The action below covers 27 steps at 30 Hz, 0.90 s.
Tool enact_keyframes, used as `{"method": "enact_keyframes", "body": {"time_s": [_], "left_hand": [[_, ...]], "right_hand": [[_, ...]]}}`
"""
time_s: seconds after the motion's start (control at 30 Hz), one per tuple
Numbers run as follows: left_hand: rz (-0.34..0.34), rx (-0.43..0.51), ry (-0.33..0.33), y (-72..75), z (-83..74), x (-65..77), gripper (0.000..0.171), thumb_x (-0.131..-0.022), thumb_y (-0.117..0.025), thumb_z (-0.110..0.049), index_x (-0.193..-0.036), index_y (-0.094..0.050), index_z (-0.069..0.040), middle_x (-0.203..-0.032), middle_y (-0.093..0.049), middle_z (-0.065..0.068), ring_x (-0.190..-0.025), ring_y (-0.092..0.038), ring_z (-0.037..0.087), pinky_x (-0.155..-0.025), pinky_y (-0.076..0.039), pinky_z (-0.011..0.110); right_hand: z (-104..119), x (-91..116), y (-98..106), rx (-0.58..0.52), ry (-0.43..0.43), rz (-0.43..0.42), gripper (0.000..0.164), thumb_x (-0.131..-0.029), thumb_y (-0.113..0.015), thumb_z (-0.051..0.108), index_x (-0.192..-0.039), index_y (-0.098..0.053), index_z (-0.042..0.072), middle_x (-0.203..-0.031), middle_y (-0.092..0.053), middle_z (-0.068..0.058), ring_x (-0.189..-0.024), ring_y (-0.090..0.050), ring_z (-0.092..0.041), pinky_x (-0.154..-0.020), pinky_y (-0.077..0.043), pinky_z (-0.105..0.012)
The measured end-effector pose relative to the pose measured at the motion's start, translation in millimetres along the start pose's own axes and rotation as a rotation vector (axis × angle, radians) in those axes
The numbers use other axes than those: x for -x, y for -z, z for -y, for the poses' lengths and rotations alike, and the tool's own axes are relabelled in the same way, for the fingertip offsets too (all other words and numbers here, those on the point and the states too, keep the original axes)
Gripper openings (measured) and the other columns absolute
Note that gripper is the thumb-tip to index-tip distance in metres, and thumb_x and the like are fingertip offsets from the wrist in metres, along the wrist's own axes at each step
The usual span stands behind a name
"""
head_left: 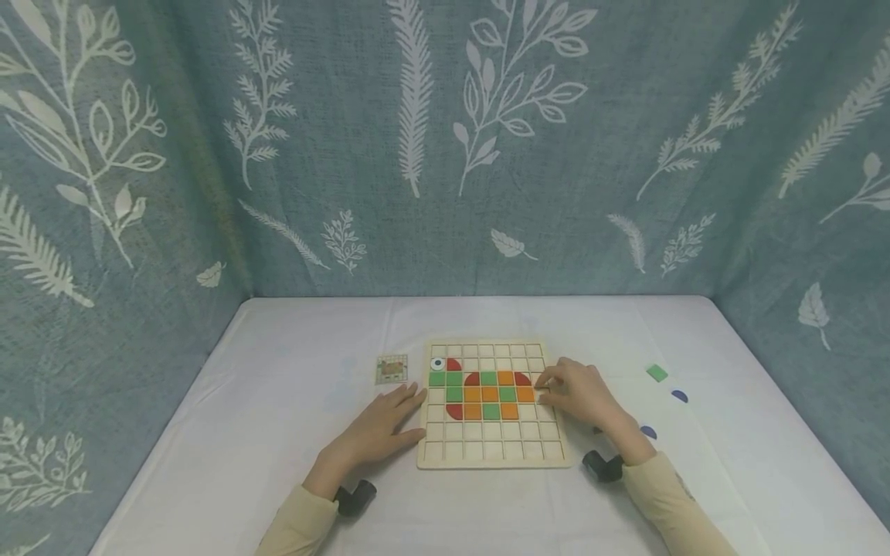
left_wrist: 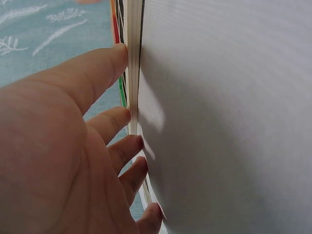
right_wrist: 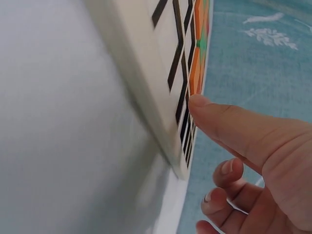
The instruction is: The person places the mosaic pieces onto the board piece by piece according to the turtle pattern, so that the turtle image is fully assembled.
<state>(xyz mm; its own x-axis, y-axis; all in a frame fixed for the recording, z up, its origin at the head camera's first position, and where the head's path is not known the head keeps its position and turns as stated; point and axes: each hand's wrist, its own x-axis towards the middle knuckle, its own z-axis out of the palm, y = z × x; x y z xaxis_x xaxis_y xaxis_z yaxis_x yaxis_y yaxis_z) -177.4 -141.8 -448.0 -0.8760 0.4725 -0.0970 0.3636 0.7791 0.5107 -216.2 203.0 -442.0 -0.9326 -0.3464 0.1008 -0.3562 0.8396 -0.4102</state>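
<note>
A wooden grid board (head_left: 487,451) lies flat on the table, bearing green, orange and red pieces and a white eye piece (head_left: 437,364). Spread fingers of my left hand (head_left: 375,425) rest along the board's left edge; the left wrist view has the thumb against its side. My right hand (head_left: 580,392) is over the right edge, its thumb tip and forefinger beside an orange square (head_left: 524,394) at the row's end. A red rounded piece (head_left: 522,379) sits just above that square. In the right wrist view the thumb (right_wrist: 219,114) touches the board's face, other fingers loosely bent.
Left of the board lies a small picture card (head_left: 392,369). On the right are a loose green square (head_left: 657,373), a blue half-round piece (head_left: 679,396) and another blue piece (head_left: 648,432) near the right wrist. A patterned curtain (head_left: 445,154) encloses the white table.
</note>
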Motion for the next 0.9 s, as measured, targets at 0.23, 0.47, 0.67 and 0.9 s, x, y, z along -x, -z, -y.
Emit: {"method": "enact_keyframes", "body": {"time_s": [0.23, 0.47, 0.67, 0.9], "left_hand": [[-0.005, -0.016, 0.001, -2.7, 2.7, -2.6, 0.062, -0.090, -0.056, -0.038, -0.142, -0.038, -0.009, -0.148, -0.033, 0.015, -0.138, -0.026, 0.034, -0.115, -0.018, 0.052], [-0.006, 0.003, -0.004, -3.0, 3.5, -2.3, 0.063, -0.090, -0.057, -0.040, -0.141, -0.039, -0.008, -0.148, -0.033, 0.015, -0.138, -0.026, 0.034, -0.114, -0.017, 0.053], [-0.002, -0.004, 0.005, -3.8, 3.8, -3.1, 0.063, -0.090, -0.056, -0.041, -0.142, -0.038, -0.010, -0.148, -0.032, 0.014, -0.138, -0.025, 0.033, -0.115, -0.017, 0.051], [-0.008, -0.006, -0.005, -4.7, 5.6, -3.4, 0.063, -0.090, -0.055, -0.041, -0.142, -0.038, -0.010, -0.148, -0.032, 0.014, -0.138, -0.025, 0.033, -0.115, -0.017, 0.052]], "right_hand": [[-11.6, 6.0, 6.6, 0.014, -0.039, -0.024, 0.015, -0.077, -0.074, 0.021, -0.090, -0.070, 0.019, -0.078, -0.055, 0.005, -0.074, -0.050, -0.012, -0.067, -0.037, -0.031], [-23.9, 10.8, 12.2, 0.013, -0.104, -0.020, 0.019, -0.076, -0.074, 0.020, -0.095, -0.070, 0.016, -0.079, -0.056, 0.003, -0.073, -0.049, -0.013, -0.067, -0.038, -0.032], [-35.3, 17.3, 19.6, 0.008, -0.144, -0.028, 0.020, -0.077, -0.074, 0.019, -0.096, -0.070, 0.016, -0.080, -0.056, 0.002, -0.075, -0.051, -0.015, -0.067, -0.041, -0.033], [-51.7, 25.9, 28.8, 0.009, -0.152, -0.048, 0.021, -0.078, -0.073, 0.018, -0.098, -0.070, 0.012, -0.078, -0.053, 0.000, -0.068, -0.046, -0.014, -0.060, -0.040, -0.027]]}}
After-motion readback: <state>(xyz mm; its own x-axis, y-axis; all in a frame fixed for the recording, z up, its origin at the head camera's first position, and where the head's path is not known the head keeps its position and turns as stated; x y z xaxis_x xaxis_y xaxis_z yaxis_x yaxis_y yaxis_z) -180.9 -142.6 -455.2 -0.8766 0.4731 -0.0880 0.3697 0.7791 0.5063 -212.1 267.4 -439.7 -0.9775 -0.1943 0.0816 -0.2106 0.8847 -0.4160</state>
